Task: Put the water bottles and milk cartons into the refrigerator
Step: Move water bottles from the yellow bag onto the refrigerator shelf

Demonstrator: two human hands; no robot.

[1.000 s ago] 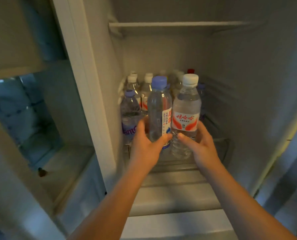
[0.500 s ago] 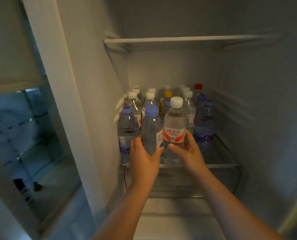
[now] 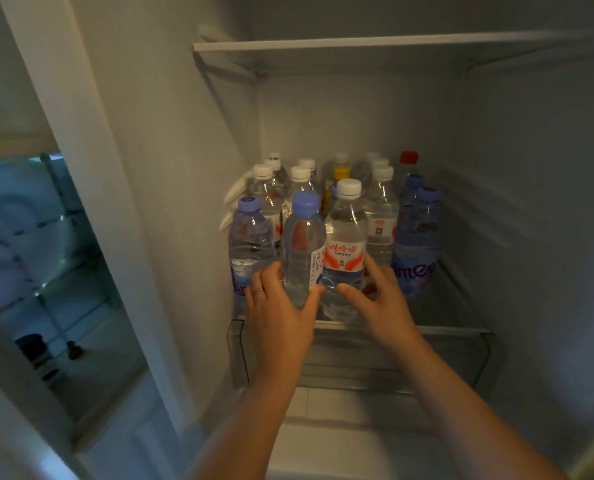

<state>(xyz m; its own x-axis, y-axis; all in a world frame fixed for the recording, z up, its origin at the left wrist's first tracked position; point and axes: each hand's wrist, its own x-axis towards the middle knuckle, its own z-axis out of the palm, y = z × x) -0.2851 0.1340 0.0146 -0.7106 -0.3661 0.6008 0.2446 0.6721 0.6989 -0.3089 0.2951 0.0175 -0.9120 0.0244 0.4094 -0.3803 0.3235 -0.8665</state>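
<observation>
Inside the open refrigerator, my left hand (image 3: 280,306) grips a clear water bottle with a blue cap (image 3: 302,247) low on its body. My right hand (image 3: 380,303) grips a clear bottle with a white cap and a red-and-white label (image 3: 346,251) beside it. Both bottles stand upright at the front of the glass shelf (image 3: 444,329), touching each other. Behind them stand several more water bottles (image 3: 378,209) with white, blue, yellow and red caps. No milk carton is in view.
An upper shelf (image 3: 358,46) spans the compartment above the bottles. A clear drawer (image 3: 392,362) sits below the glass shelf. The refrigerator's left wall (image 3: 143,168) and frame stand close by; left of it is a glass-shelved compartment (image 3: 39,254).
Both hands have carried the two bottles deeper into the refrigerator and down to the front of the shelf, among the other bottles. My view has moved closer.
</observation>
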